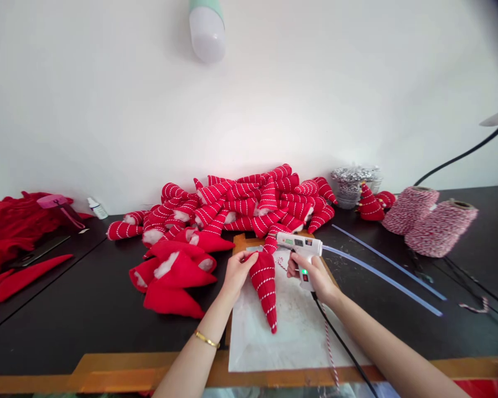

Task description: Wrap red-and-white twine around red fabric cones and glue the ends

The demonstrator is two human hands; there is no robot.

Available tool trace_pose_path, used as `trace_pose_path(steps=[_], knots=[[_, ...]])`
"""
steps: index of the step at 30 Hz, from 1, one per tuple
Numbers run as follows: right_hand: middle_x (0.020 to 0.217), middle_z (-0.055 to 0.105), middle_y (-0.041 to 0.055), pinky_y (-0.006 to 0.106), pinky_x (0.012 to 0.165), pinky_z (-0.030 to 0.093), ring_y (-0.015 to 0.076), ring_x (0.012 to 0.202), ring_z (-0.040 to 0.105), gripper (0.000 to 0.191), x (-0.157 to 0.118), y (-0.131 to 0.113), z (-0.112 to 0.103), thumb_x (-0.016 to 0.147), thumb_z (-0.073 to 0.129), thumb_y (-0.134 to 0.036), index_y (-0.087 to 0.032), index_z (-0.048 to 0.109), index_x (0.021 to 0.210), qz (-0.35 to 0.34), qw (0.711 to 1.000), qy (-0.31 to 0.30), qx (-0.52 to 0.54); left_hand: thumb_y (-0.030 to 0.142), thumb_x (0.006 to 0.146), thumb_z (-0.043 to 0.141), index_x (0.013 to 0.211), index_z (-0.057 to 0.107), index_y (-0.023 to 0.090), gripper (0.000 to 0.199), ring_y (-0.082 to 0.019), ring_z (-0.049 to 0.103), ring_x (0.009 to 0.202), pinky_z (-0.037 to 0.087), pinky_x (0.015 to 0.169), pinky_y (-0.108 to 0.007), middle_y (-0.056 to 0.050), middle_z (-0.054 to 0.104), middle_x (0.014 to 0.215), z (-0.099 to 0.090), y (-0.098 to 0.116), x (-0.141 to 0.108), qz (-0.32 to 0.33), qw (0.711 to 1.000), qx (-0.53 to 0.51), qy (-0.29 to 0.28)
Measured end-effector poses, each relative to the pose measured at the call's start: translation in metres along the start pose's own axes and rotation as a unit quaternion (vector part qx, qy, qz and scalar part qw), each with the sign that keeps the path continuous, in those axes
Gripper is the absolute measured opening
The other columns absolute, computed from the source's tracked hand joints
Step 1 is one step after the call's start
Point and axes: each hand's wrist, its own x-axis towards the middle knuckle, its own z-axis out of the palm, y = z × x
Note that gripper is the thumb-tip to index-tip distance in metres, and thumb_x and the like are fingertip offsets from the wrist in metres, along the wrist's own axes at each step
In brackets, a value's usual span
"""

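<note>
From the head-worn view, the person's left hand [241, 273] is closed around the wide end of a red fabric cone [264, 284] with white stitched stripes, pinching it from above; the cone is lying on a white sheet [282, 342] with its tip pointing toward the person; the sheet is resting on a wooden board [241, 242]; a gold bangle [206, 339] is circling the left wrist; the right hand [313, 275] is gripping a white hot glue gun [301, 246], just beside the cone, with its black cord [343, 345] running toward the near edge of the table; a thin red-and-white twine [330, 348] is hanging over that edge; beyond the hands, a heap of striped red cones [249, 200] is lying on the black table [78, 331]; plain red felt cones [172, 293] are piled to the left of the board; red cloth [12, 232] is lying at the far left; to the right, two long glue sticks [388, 276] are resting near two spools of red-and-white twine [429, 229]; a clear container of silver sequins [352, 185] is standing at the far edge, beside a small red cone [369, 204].
</note>
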Motion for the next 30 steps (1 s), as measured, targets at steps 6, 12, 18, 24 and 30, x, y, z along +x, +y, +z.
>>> trace_pose_path(steps=[6, 12, 18, 24, 30], knots=[[0.063, 0.056, 0.0015, 0.031, 0.066, 0.046, 0.0165, 0.062, 0.055, 0.044, 0.002, 0.001, -0.002, 0.087, 0.065, -0.056, -0.018, 0.058, 0.064, -0.004, 0.999, -0.010, 0.046, 0.038, 0.073, 0.075, 0.099, 0.074, 0.016, 0.034, -0.020, 0.065, 0.077, 0.051, 0.074, -0.032, -0.011, 0.073, 0.101, -0.009, 0.002, 0.005, 0.059, 0.996, 0.070, -0.001], [0.065, 0.057, 0.0005, 0.029, 0.063, 0.046, 0.0153, 0.062, 0.054, 0.040, 0.007, 0.001, -0.006, 0.081, 0.072, -0.053, -0.018, 0.058, 0.068, 0.014, 0.995, 0.039, 0.095, 0.010, 0.076, 0.046, 0.140, 0.053, 0.024, 0.065, -0.028, 0.054, 0.130, 0.047, 0.105, -0.047, -0.012, 0.056, 0.145, -0.035, 0.031, 0.001, 0.229, 0.941, 0.220, -0.121], [0.066, 0.059, 0.0007, 0.031, 0.066, 0.048, 0.0164, 0.064, 0.057, 0.040, 0.010, 0.001, -0.008, 0.080, 0.073, -0.053, -0.018, 0.060, 0.069, 0.012, 0.991, 0.062, 0.119, -0.002, 0.063, 0.056, 0.131, 0.064, 0.034, 0.078, -0.043, -0.010, 0.155, -0.007, 0.116, -0.074, 0.001, 0.004, 0.172, -0.012, 0.031, -0.032, 0.282, 0.739, 0.536, -0.296], [0.067, 0.058, 0.0001, 0.032, 0.068, 0.051, 0.0159, 0.064, 0.056, 0.041, 0.011, -0.003, -0.007, 0.076, 0.077, -0.054, -0.018, 0.060, 0.068, -0.002, 0.987, 0.086, 0.138, 0.001, 0.066, 0.061, 0.106, 0.068, 0.027, 0.048, -0.037, 0.016, 0.155, -0.009, 0.118, -0.070, -0.005, 0.038, 0.163, -0.003, 0.031, -0.032, 0.305, 0.738, 0.512, -0.316], [0.072, 0.061, 0.0007, 0.035, 0.078, 0.054, 0.0173, 0.071, 0.059, 0.040, 0.007, -0.005, -0.004, 0.075, 0.080, -0.054, -0.018, 0.062, 0.078, -0.015, 0.987, 0.075, 0.139, 0.037, 0.077, 0.075, 0.112, 0.057, 0.021, 0.043, -0.033, 0.069, 0.101, 0.048, 0.097, -0.050, -0.012, 0.072, 0.106, 0.004, 0.027, -0.023, 0.151, 0.956, 0.237, -0.086]])
